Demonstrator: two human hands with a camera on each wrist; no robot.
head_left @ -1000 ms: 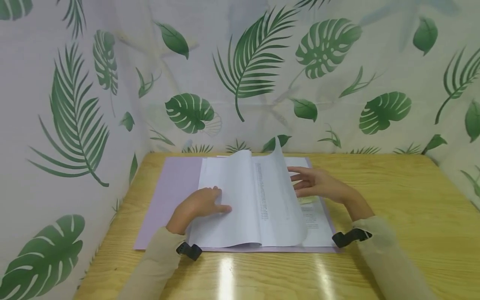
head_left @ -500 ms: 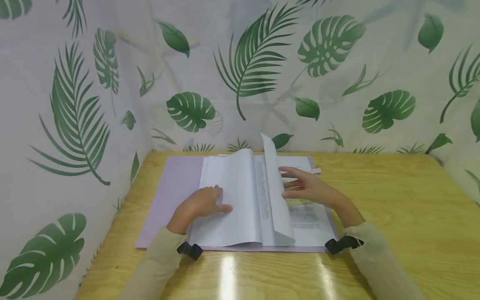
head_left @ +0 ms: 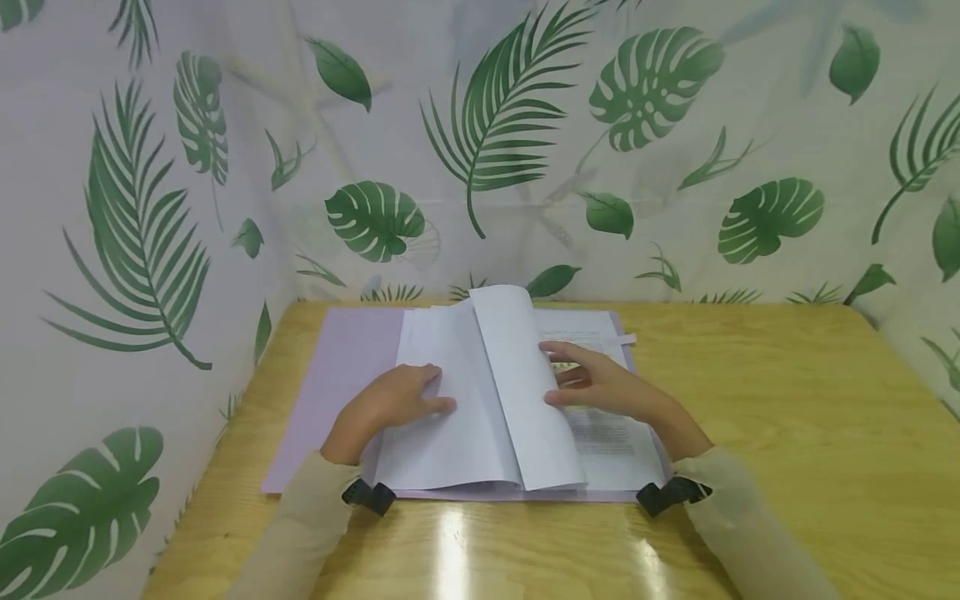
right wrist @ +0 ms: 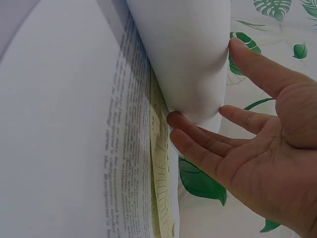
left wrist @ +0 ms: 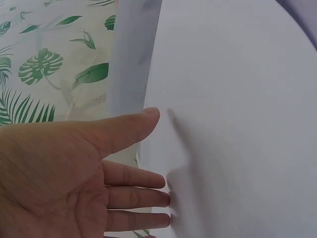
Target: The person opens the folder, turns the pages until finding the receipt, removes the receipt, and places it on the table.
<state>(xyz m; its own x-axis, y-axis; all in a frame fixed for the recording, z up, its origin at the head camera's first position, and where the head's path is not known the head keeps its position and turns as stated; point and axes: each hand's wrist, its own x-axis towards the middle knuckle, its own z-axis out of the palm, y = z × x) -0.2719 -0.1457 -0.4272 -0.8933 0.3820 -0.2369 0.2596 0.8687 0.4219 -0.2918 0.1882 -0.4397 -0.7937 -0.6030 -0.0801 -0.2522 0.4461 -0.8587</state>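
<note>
A lilac folder (head_left: 337, 375) lies spread on the table with a stack of white printed sheets in it. On the turned pages at the left (head_left: 457, 446) rests my left hand (head_left: 388, 398), its fingers and thumb extended. My right hand (head_left: 607, 387), fingers slightly bent, touches the back of a curled sheet (head_left: 517, 383) that stands up near the middle and bends over to the left. In the right wrist view, the fingertips press against this sheet (right wrist: 193, 54). Under it shows a yellow slip (right wrist: 161, 163) with dark markings, lying on a printed page (right wrist: 131, 124).
A wooden table (head_left: 780, 417) extends to the right and in front of the folder. A cloth with green leaves (head_left: 487, 125) hangs behind and at the left. A small white tab (head_left: 628, 339) sticks out at the folder's right edge. Both wrists wear black straps (head_left: 369, 497).
The sheet at the right hand has swung left and curled over, exposing more of the printed page beneath. The right hand has moved left with it. The left hand stays nearly in place.
</note>
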